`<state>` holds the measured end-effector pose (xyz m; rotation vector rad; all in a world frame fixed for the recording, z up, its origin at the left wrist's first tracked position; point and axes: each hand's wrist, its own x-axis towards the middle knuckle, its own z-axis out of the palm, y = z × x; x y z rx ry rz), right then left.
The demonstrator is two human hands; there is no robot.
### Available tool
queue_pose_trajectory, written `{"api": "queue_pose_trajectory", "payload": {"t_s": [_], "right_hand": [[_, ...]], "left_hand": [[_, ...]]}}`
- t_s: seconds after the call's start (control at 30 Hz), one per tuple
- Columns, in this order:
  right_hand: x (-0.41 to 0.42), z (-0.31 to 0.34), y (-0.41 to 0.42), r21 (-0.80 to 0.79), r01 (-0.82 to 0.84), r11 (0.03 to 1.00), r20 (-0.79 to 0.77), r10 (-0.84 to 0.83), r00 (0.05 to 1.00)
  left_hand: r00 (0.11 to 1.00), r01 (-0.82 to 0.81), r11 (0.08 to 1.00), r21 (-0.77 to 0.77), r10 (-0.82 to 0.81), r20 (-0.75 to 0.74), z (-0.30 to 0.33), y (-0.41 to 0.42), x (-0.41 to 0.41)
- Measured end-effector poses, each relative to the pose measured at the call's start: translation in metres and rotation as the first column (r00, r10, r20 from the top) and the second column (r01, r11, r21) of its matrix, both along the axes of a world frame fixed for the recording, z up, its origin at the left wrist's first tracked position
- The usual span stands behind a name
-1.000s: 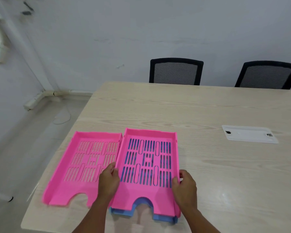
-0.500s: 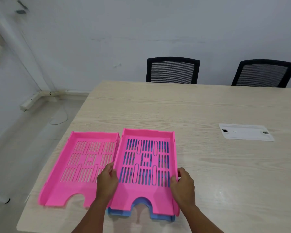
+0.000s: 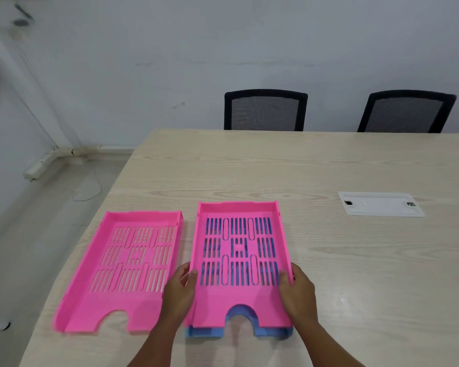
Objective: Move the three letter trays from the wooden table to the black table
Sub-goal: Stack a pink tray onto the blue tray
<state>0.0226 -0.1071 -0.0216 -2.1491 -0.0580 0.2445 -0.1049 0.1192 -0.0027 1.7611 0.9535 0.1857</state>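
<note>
Both hands, left hand [image 3: 179, 292] and right hand [image 3: 298, 295], have fingers clamped on the stacked pink tray [image 3: 239, 263] over the blue tray [image 3: 272, 332], lower centre; another pink tray [image 3: 122, 271] waits lower left; next, probably a level lift off the surface [image 3: 329, 165]

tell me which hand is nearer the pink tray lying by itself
Left. The left hand grips the stacked pink tray right beside the lone pink tray; the right hand holds the stack's far side.
</note>
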Motion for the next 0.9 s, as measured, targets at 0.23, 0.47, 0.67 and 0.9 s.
{"api": "queue_pose_trajectory", "payload": {"t_s": [0.23, 0.47, 0.67, 0.9], "right_hand": [[-0.01, -0.004, -0.022, 0.057, 0.05, 0.997, -0.079, -0.046, 0.996], [-0.014, -0.005, -0.024, 0.059, 0.063, 0.996, -0.068, -0.059, 0.996], [-0.008, -0.006, -0.026, 0.035, 0.06, 0.998, -0.054, -0.058, 0.997], [0.01, -0.002, -0.017, 0.043, 0.084, 0.996, -0.065, -0.081, 0.995]], "left_hand": [[0.988, 0.113, 0.993, -0.043, -0.116, -0.099, -0.02, -0.01, 0.011], [0.992, 0.083, 0.991, -0.107, -0.092, -0.087, -0.027, -0.009, 0.019], [0.99, 0.102, 0.994, -0.049, -0.106, -0.091, -0.009, -0.015, 0.024], [0.981, 0.164, 0.985, -0.044, -0.168, -0.096, -0.01, -0.007, 0.044]]}}
